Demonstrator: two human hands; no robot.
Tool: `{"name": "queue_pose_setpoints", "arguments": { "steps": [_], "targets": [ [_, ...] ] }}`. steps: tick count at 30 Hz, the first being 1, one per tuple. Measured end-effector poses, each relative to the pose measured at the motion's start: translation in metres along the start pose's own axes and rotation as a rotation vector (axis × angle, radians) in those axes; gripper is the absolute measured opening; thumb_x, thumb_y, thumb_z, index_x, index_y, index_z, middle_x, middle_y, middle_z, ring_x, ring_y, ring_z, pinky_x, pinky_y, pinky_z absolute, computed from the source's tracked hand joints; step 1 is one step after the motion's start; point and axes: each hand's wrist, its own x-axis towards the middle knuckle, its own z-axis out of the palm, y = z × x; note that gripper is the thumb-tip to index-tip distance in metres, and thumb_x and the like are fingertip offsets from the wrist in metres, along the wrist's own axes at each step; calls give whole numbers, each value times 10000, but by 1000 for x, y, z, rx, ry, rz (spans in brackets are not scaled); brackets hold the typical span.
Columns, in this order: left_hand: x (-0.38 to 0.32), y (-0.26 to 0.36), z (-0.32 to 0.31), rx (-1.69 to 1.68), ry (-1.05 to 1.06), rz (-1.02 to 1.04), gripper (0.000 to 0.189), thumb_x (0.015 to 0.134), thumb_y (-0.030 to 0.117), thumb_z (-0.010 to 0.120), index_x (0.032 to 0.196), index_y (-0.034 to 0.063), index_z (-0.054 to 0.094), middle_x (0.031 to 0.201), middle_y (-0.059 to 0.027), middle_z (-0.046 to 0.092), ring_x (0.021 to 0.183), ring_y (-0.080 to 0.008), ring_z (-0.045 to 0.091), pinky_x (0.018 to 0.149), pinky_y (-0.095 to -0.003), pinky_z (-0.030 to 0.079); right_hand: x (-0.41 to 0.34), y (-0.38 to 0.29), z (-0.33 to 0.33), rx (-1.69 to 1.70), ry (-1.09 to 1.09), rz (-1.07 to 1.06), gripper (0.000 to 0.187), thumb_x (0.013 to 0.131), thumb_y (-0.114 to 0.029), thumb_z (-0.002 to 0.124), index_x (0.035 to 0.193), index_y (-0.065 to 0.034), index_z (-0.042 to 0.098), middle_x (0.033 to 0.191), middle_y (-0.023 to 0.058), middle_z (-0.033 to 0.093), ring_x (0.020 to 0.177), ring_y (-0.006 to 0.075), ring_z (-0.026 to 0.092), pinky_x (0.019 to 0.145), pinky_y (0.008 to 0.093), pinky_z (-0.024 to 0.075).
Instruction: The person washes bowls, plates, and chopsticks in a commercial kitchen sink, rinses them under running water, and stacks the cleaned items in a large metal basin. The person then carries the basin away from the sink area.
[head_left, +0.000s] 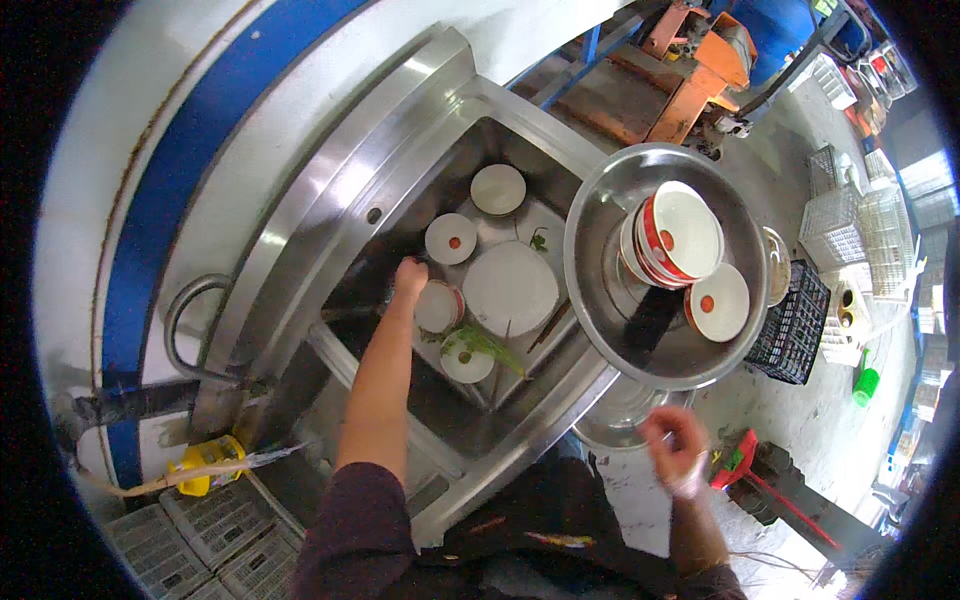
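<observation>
My left hand (411, 276) reaches into the steel sink beside a bowl (438, 307) near its left wall; its fingers are curled, and whether they touch the bowl cannot be told. Around it in the sink lie two more white bowls (451, 239) (498, 190), a large white plate (511, 289), a small bowl (466, 358) with green leaves (491, 348) over it, and brown chopsticks (550, 326). My right hand (676, 444), blurred, hangs below a wide steel basin (574, 251). That basin holds stacked red-and-white bowls (686, 231) and one separate bowl (718, 302).
The sink's steel divider (390, 401) runs below my left forearm. A curved metal pipe (174, 322) stands at the left. A black crate (791, 322), a red dustpan (739, 459) and an orange pallet jack (694, 82) are on the floor at the right.
</observation>
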Motion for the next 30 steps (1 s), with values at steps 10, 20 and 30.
{"name": "queue_pose_setpoints", "arguments": {
  "steps": [10,20,30],
  "targets": [
    [52,36,37,184,2,97,304,752,187,566,932,-48,633,959,-224,643,879,-371,637,766,-445,513,32,40,126,195,-492,316,288,872,-113,608,1147,-50,551,875,61,638,736,93,600,666,252,506],
    [-73,54,-91,-241,-556,178,232,757,164,582,866,-28,650,687,-93,642,599,-178,610,591,-329,478,159,67,251,484,-170,663,840,797,-344,695,1398,-72,176,1285,185,383,1132,255,487,741,355,541],
    [-49,17,-23,448,-222,801,419,812,36,507,1227,84,532,1106,-135,569,1052,-285,538,834,-410,477,121,88,216,619,-203,794,688,739,-90,538,1345,-66,212,1265,162,403,1059,311,539,749,450,558]
  ]
}}
